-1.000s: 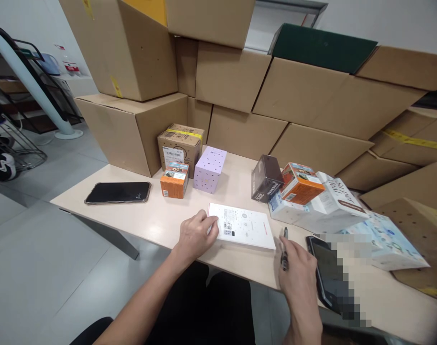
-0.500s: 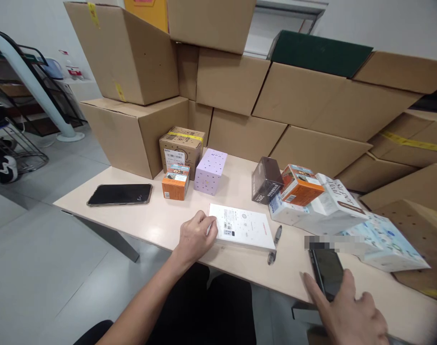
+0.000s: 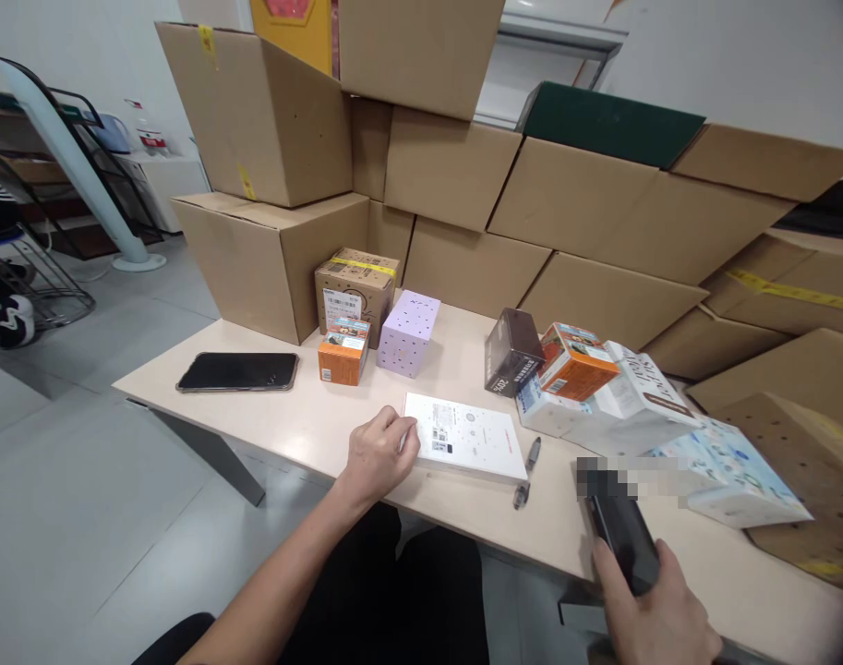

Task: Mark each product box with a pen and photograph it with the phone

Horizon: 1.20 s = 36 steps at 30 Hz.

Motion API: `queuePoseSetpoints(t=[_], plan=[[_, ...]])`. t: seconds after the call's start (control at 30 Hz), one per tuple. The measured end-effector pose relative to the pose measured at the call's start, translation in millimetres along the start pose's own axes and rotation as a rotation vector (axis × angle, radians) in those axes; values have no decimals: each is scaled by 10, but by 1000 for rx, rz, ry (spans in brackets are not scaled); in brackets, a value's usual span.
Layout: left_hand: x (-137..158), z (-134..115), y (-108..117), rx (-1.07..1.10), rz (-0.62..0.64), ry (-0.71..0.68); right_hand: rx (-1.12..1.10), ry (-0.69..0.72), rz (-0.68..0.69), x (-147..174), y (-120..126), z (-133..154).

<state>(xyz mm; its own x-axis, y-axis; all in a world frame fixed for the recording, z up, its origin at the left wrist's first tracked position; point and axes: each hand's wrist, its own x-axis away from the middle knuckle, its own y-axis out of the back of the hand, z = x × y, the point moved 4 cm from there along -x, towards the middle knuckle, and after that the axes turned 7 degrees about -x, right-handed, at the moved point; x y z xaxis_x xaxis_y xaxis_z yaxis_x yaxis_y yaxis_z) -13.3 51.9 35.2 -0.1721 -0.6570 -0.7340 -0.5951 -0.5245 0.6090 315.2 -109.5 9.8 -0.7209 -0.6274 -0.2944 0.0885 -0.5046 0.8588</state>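
My left hand (image 3: 380,450) is closed, its curled fingers against the left edge of a flat white box (image 3: 473,434) that lies on the table with small print and a barcode facing up. My right hand (image 3: 653,605) grips the near end of a black, phone-shaped handheld device (image 3: 623,534), thumb on one side and fingers on the other. A blurred patch covers the far end of that device. Between the white box and the device lies a black pen (image 3: 530,471). A black smartphone (image 3: 237,371) rests screen up at the table's left.
Behind the hands stand an orange box (image 3: 344,351), a purple box (image 3: 408,334), a dark brown box (image 3: 512,353) and another orange box (image 3: 577,360). White packages (image 3: 646,397) are at the right. Large cartons (image 3: 455,166) form a wall along the back of the table (image 3: 310,425).
My right hand has closed around the black device, which has tilted and shifted slightly. My left hand stays at the white box. The camera view has shifted a little.
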Motion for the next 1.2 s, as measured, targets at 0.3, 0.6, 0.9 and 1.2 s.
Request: queuePoseSetpoints(t=[0.3,0.6,0.9,1.2], plan=[[85,-121,125,289,-138,75,-606,435,-131,735,-159,1216],[169,-114,149,352,-124,91,-683,532,-196,1003,-509,1714],[189,-191,99,236,10,-41,-641,547,-196,1002,-497,1725],[194,-175,97,240,10,-21,-629,537,-177,987,-512,1736]])
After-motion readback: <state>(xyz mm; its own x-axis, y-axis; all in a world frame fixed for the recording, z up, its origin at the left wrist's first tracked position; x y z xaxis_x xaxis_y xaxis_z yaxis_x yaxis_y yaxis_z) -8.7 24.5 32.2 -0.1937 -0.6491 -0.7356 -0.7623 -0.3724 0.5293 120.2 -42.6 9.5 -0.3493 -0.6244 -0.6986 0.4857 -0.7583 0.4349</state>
